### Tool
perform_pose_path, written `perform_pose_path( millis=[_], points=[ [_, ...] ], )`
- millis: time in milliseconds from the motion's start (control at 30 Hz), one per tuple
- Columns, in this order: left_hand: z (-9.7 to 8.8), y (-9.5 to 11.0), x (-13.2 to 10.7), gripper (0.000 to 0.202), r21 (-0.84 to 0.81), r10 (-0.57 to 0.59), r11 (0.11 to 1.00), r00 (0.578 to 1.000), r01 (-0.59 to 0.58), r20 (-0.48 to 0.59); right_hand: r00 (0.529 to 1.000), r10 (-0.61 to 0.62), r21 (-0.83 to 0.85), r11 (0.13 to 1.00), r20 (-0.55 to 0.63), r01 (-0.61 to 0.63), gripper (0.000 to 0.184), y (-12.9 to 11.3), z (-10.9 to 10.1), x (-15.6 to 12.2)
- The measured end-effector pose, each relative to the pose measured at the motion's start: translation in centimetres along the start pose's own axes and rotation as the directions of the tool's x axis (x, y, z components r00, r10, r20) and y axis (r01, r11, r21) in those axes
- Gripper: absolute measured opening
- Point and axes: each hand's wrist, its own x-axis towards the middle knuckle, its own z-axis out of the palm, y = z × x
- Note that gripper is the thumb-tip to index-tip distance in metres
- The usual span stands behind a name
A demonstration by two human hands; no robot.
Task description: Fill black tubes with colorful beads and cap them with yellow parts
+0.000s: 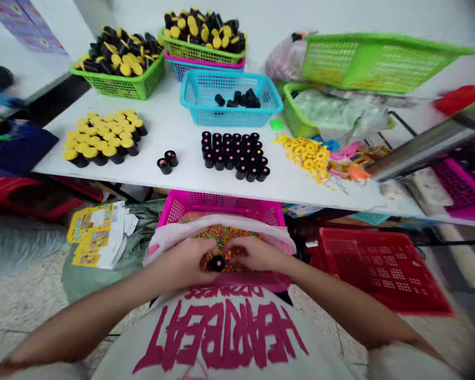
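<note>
The white table [174,124] takes up the far half of your view. Below its edge, a red plastic basket [380,274] sits on the floor to your right, and a pink plastic basket [221,203] sits directly in front of you, lined with a white plastic bag [221,226]. Your own shirt, with its pink lettering, cuts off the basket's near side.

On the table, two green baskets [119,79] and [201,50] hold heaps of black tubes with yellow caps, and a blue basket [229,108] holds a few uncapped black tubes. Capped tubes [103,140] stand in a block to the left, uncapped tubes [233,155] stand in a block to the right, and two loose tubes [167,161] stand between them. Yellow rings [306,155] lie in a scatter further right (that corner is blurred, and a metal bar cuts across it, so the smaller items there are hard to make out).

Inside the bag lies a mound of coloured beads [221,237]. Just above it, your left hand [184,262] curls around a small black tube [216,263], and your right hand [257,253] closes in against it from the other side. Your fingers hide most of the tube, so you cannot tell whether your right hand actually grips it.
</note>
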Motion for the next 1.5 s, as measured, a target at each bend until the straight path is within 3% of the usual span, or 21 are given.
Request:
perform_pose_path(
  millis=[100,200,300,467,600,700,867,1067,1167,1300,1400,1500],
  points=[
    [3.1,-1.4,1.0,0.011,-0.065,-0.070,0.995,0.997,0.069,-0.014,0.996,-0.041,-0.006,0.999,-0.082,0.041,0.025,-0.5,0.9,-0.3],
    [4.7,-2.3,1.6,0.014,-0.152,-0.088,0.986,0.991,0.073,-0.096,0.970,-0.144,-0.100,0.987,-0.195,0.126,0.027,-1.0,1.5,-0.3],
    [4.8,-2.7,1.9,0.014,-0.209,-0.087,0.977,0.981,0.049,-0.176,0.934,-0.279,-0.277,0.937,-0.225,0.213,0.036,-1.4,1.6,-0.4],
    [4.4,-2.7,2.1,0.016,-0.233,-0.060,0.973,0.972,0.005,-0.228,0.892,-0.436,-0.601,0.747,-0.121,0.284,0.032,-2.5,1.2,-0.6],
    [4.3,-2.6,2.2,0.016,-0.228,-0.045,0.973,0.965,-0.016,-0.259,0.882,-0.461,-0.702,0.659,-0.093,0.271,0.032,-3.8,1.0,-0.9],
    [4.3,-2.7,2.2,0.014,-0.246,-0.035,0.969,0.958,-0.038,-0.286,0.868,-0.483,-0.681,0.675,-0.117,0.284,0.030,-4.3,0.8,-1.2],
    [4.3,-2.7,2.1,0.015,-0.322,-0.014,0.943,0.956,-0.084,-0.292,0.893,-0.437,-0.397,0.842,-0.108,0.365,0.037,-4.1,0.5,-1.5],
    [3.9,-2.6,1.9,0.020,-0.454,-0.029,0.884,0.956,-0.112,-0.292,0.884,-0.440,-0.273,0.880,-0.161,0.388,0.049,-3.9,0.3,-1.7],
    [3.9,-2.2,1.9,0.021,-0.444,-0.019,0.887,0.951,-0.127,-0.310,0.873,-0.448,-0.224,0.886,-0.191,0.405,0.049,-4.4,-0.6,-2.3],
    [2.6,-1.5,1.0,0.022,-0.425,-0.010,0.893,0.940,-0.145,-0.340,0.898,-0.355,-0.219,0.928,-0.261,0.303,0.040,-4.4,-2.1,-3.0],
    [-0.6,-1.8,-0.2,0.026,-0.393,-0.073,0.910,0.884,-0.130,-0.462,0.964,-0.157,-0.300,0.950,-0.216,0.087,0.033,-3.3,-2.1,-3.0],
    [-4.9,-3.7,-0.5,0.031,-0.260,-0.195,0.965,0.734,0.027,-0.650,0.989,0.088,-0.487,0.862,-0.122,-0.137,0.030,-1.4,-0.8,-2.3]
  ],
)
